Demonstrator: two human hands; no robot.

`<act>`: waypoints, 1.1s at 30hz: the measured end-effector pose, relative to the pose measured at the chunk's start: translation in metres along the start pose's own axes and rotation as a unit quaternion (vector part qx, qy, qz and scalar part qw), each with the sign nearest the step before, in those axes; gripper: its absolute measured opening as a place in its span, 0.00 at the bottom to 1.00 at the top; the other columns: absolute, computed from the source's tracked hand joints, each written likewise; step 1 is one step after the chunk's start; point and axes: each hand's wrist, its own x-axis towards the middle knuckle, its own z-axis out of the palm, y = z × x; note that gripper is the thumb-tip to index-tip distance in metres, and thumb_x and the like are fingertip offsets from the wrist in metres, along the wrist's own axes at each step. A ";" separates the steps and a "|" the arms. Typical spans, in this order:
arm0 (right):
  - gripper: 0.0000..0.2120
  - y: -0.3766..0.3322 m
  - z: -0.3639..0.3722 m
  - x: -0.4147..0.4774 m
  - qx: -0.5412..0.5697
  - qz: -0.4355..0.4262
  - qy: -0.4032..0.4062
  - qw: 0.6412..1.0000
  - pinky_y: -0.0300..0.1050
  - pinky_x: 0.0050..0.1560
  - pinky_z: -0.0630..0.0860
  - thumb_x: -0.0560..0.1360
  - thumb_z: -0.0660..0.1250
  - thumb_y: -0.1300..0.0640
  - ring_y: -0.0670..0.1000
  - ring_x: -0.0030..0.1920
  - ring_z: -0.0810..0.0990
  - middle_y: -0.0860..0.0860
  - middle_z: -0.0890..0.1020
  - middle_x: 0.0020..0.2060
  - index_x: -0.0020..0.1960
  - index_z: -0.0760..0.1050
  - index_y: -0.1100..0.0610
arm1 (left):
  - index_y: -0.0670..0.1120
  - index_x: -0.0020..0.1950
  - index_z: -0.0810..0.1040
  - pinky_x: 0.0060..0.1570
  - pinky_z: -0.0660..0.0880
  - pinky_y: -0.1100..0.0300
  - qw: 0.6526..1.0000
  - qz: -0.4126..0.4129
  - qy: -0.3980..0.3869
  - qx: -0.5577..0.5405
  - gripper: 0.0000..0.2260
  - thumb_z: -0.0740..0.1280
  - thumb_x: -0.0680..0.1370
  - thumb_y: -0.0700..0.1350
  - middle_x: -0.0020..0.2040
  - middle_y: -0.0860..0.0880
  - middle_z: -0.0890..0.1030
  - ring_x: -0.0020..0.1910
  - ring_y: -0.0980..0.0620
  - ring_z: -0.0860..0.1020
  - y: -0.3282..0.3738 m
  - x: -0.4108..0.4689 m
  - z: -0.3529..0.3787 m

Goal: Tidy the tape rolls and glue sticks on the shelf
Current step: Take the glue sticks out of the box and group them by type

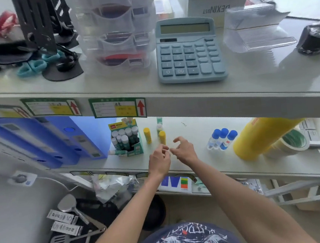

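A: Near field first. Both hands are hovering over the middle shelf [207, 167]. The left hand [159, 160] is curling, fingertips drawn together; it may be pinching some scrap, too small to tell. The right hand [185, 150] is arching with fingers spread, gripping nothing.

B: Noting where the task items are sitting?

A: Just beyond the hands, two yellow glue sticks [147, 135] are standing upright, apart from each other, with a green-capped stick [159, 125] behind them. Left of those, a box of sticks [126, 139] is standing half full, one white-capped stick lying at its foot. To the right, three blue-capped bottles [221, 139] are clustering, then a yellow tape stack [263, 137] is lying on its side with a loose roll [292, 140] leaning against it.

B: Step in hand?

A: Judging: the glue sticks are being gathered, and the loose ones are still scattered. Next move is likely calling for closing on the nearer yellow stick and setting it beside the box without toppling its neighbours.
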 end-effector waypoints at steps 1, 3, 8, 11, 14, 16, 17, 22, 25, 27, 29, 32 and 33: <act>0.22 -0.006 0.007 0.006 -0.004 -0.006 -0.003 1.000 0.47 0.50 0.77 0.73 0.74 0.51 0.55 0.53 0.82 0.57 0.84 0.49 0.65 0.73 0.53 | 0.46 0.57 0.78 0.48 0.80 0.55 1.000 0.008 0.016 0.000 0.08 0.64 0.80 0.41 0.51 0.47 0.83 0.45 0.50 0.82 0.000 0.002 -0.010; 0.28 -0.016 0.021 0.018 0.002 -0.014 -0.011 1.000 0.50 0.55 0.77 0.71 0.76 0.46 0.57 0.57 0.80 0.57 0.83 0.53 0.67 0.71 0.51 | 0.44 0.56 0.78 0.45 0.78 0.60 0.996 0.046 0.071 0.015 0.08 0.65 0.79 0.38 0.54 0.48 0.79 0.45 0.51 0.80 0.004 0.010 -0.029; 0.17 -0.024 0.043 0.032 0.021 -0.022 0.007 1.000 0.46 0.50 0.71 0.75 0.73 0.48 0.59 0.55 0.80 0.56 0.83 0.53 0.60 0.76 0.55 | 0.39 0.59 0.78 0.48 0.79 0.58 0.973 0.164 0.140 0.088 0.15 0.63 0.74 0.29 0.60 0.42 0.76 0.51 0.46 0.79 0.015 0.043 -0.055; 0.11 -0.016 0.046 0.030 0.023 -0.037 0.025 0.999 0.50 0.51 0.75 0.78 0.70 0.50 0.61 0.53 0.81 0.57 0.84 0.49 0.55 0.79 0.56 | 0.37 0.65 0.74 0.45 0.79 0.49 0.970 0.151 0.112 0.151 0.18 0.63 0.76 0.31 0.65 0.37 0.72 0.47 0.39 0.80 0.026 0.055 -0.059; 0.10 -0.003 0.036 0.017 0.035 -0.052 0.052 0.997 0.50 0.50 0.77 0.78 0.71 0.49 0.58 0.47 0.82 0.55 0.84 0.45 0.52 0.78 0.56 | 0.38 0.68 0.69 0.48 0.76 0.49 0.973 0.057 0.074 0.209 0.20 0.64 0.77 0.34 0.69 0.37 0.67 0.51 0.36 0.80 0.032 0.061 -0.059; 0.11 0.009 0.025 0.006 0.041 -0.060 0.071 0.995 0.51 0.50 0.78 0.78 0.71 0.48 0.56 0.44 0.82 0.54 0.83 0.43 0.51 0.78 0.56 | 0.37 0.65 0.69 0.49 0.75 0.49 0.969 0.027 0.057 0.238 0.16 0.63 0.77 0.34 0.65 0.36 0.70 0.52 0.36 0.79 0.031 0.064 -0.059; 0.11 0.016 0.019 0.000 0.046 -0.059 0.079 0.994 0.51 0.50 0.79 0.78 0.71 0.47 0.54 0.44 0.82 0.53 0.83 0.42 0.50 0.78 0.55 | 0.37 0.63 0.70 0.50 0.75 0.49 0.967 0.020 0.057 0.246 0.13 0.61 0.78 0.34 0.61 0.36 0.73 0.53 0.36 0.79 0.031 0.066 -0.058; 0.12 0.049 -0.010 -0.026 0.045 -0.046 0.157 0.985 0.50 0.46 0.81 0.78 0.72 0.46 0.49 0.38 0.81 0.49 0.81 0.37 0.47 0.77 0.55 | 0.37 0.61 0.71 0.50 0.76 0.48 0.953 0.022 0.059 0.296 0.11 0.58 0.79 0.34 0.54 0.35 0.79 0.54 0.35 0.79 0.027 0.073 -0.050; 0.13 0.069 -0.027 -0.037 0.030 -0.033 0.186 0.982 0.49 0.47 0.81 0.78 0.71 0.46 0.50 0.39 0.82 0.48 0.81 0.37 0.47 0.76 0.55 | 0.38 0.67 0.69 0.50 0.75 0.45 0.953 0.036 0.050 0.298 0.15 0.61 0.80 0.38 0.56 0.35 0.78 0.54 0.35 0.79 0.035 0.059 -0.038; 0.13 0.083 -0.038 -0.041 0.016 -0.026 0.200 0.979 0.49 0.48 0.81 0.78 0.70 0.45 0.51 0.40 0.83 0.48 0.82 0.37 0.47 0.76 0.55 | 0.38 0.68 0.69 0.50 0.75 0.46 0.956 0.053 0.040 0.285 0.17 0.62 0.79 0.40 0.56 0.37 0.78 0.53 0.35 0.79 0.041 0.040 -0.022; 0.13 0.095 -0.047 -0.042 0.004 -0.022 0.209 0.978 0.49 0.47 0.81 0.78 0.70 0.44 0.51 0.40 0.83 0.48 0.83 0.38 0.46 0.76 0.54 | 0.38 0.61 0.73 0.45 0.75 0.49 0.961 0.081 0.026 0.264 0.13 0.64 0.78 0.40 0.51 0.38 0.79 0.48 0.37 0.80 0.047 0.022 -0.004; 0.13 0.107 -0.058 -0.044 -0.006 -0.013 0.211 0.977 0.48 0.44 0.79 0.77 0.71 0.44 0.51 0.39 0.82 0.48 0.83 0.37 0.44 0.75 0.53 | 0.41 0.52 0.74 0.39 0.72 0.56 0.969 0.119 -0.019 0.217 0.07 0.67 0.77 0.42 0.45 0.43 0.78 0.42 0.43 0.79 0.057 0.004 0.024; 0.13 0.110 -0.061 -0.046 -0.010 -0.008 0.211 0.977 0.48 0.43 0.79 0.77 0.71 0.44 0.51 0.39 0.82 0.48 0.83 0.37 0.44 0.75 0.53 | 0.41 0.51 0.75 0.39 0.74 0.56 0.970 0.133 -0.035 0.199 0.07 0.68 0.77 0.42 0.44 0.44 0.79 0.41 0.45 0.79 0.062 -0.001 0.034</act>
